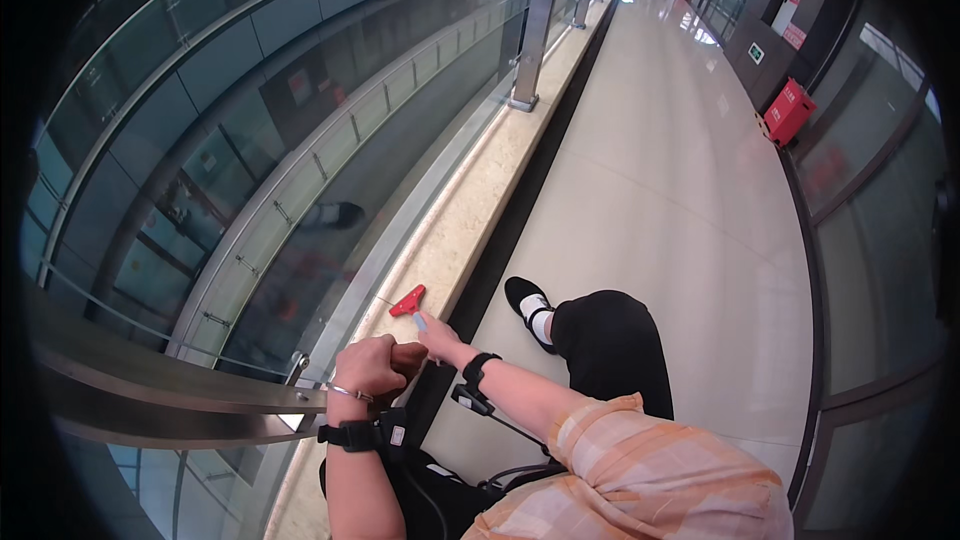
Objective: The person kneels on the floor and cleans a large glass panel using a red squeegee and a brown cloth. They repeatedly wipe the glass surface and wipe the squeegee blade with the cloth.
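My right hand [442,341] grips the light blue handle of a small scraper [407,301]. Its wide red head lies against the top of a beige stone ledge [457,229], close to a thin joint line. Just left of that hand is my left hand [366,364], its fingers curled over the ledge. A dark brown patch shows under those fingers; whether it is a held thing or shaded fingers cannot be told. Both wrists wear black straps with small devices, and a metal bracelet circles the left wrist.
A glass balustrade with a steel post [534,37] runs along the ledge. At lower left a curved metal handrail [187,397] meets it. My black shoe [525,300] rests on the glossy tiled floor [645,187]. A red box [789,112] stands by the right wall.
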Tool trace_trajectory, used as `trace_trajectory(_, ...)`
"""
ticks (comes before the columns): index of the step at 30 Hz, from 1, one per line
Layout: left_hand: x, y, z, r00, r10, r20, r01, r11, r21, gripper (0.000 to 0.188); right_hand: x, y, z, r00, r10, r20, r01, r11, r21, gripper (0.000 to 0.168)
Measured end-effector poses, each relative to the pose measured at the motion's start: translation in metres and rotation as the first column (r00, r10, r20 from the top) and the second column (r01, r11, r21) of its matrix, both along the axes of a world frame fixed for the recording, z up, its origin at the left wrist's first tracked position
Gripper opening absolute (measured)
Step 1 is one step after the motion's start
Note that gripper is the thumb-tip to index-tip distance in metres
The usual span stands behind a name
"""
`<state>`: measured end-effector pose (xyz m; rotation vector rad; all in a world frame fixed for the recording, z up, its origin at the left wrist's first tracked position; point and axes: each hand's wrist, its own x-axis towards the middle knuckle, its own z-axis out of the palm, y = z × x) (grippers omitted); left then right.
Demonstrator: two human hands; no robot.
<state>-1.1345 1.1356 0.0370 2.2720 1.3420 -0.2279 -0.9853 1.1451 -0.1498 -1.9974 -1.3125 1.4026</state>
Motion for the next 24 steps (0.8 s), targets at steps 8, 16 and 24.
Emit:
trace_trajectory(8, -0.004, -0.003, 0.0, 1.0, 0.005, -0.008, -0.005, 1.0, 0.012, 0.032, -0.008, 0.018, -0.007, 0.998, 0.004, 0.065, -0.009, 0.997, 0.081, 0.053)
trace_trajectory(16, -0.016, -0.001, -0.004, 0.995, 0.09, -0.045, -0.088, 0.995, 0.042, 0.027, -0.017, -0.01, -0.042, 0.989, -0.13, 0.064, 0.116, 0.975, 0.192, 0.054)
trace_trajectory(24, -0.025, 0.001, -0.001, 0.993, 0.118, -0.016, -0.118, 0.993, 0.022, 0.024, -0.011, 0.014, -0.04, 0.982, -0.167, 0.088, 0.149, 0.973, 0.174, 0.054)
